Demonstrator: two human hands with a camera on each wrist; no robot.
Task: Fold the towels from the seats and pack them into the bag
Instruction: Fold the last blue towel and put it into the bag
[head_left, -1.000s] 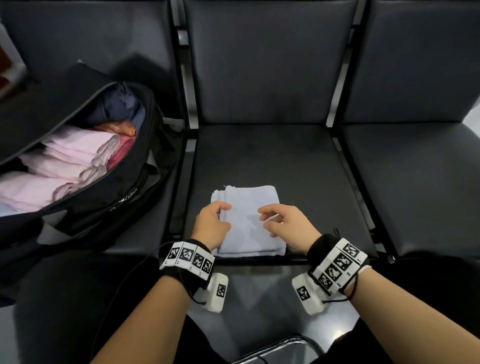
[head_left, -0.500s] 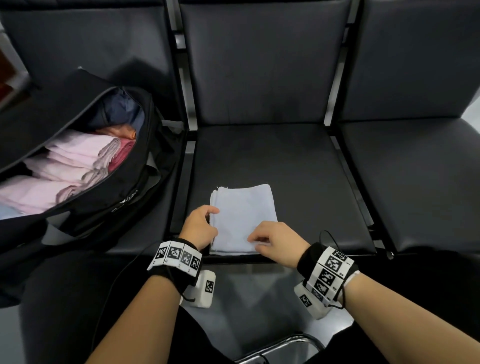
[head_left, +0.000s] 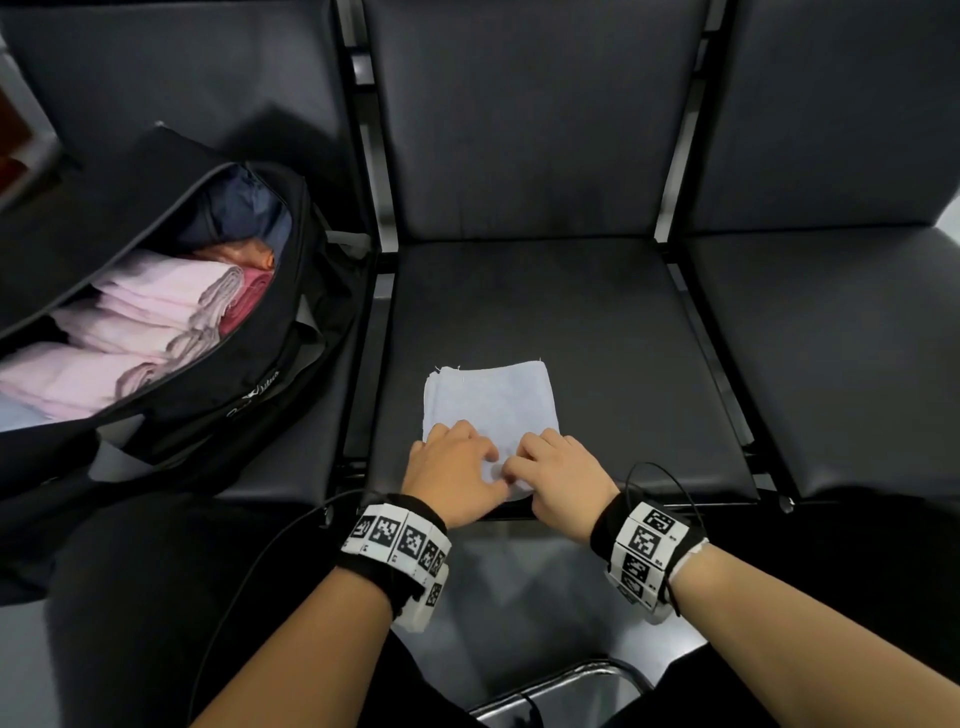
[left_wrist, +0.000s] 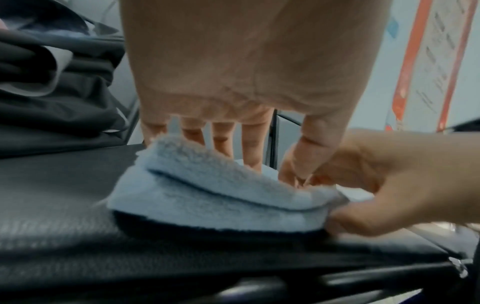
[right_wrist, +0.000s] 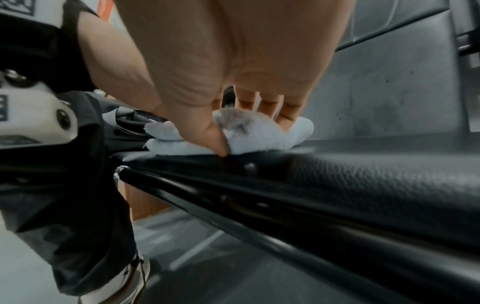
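Both our hands have closed in onto the near edge of the blue towel, which lies folded at the front of the middle seat. Our left hand and right hand pinch its near layers, thumbs beneath. White writing on the bag, left of the seat, is unreadable.
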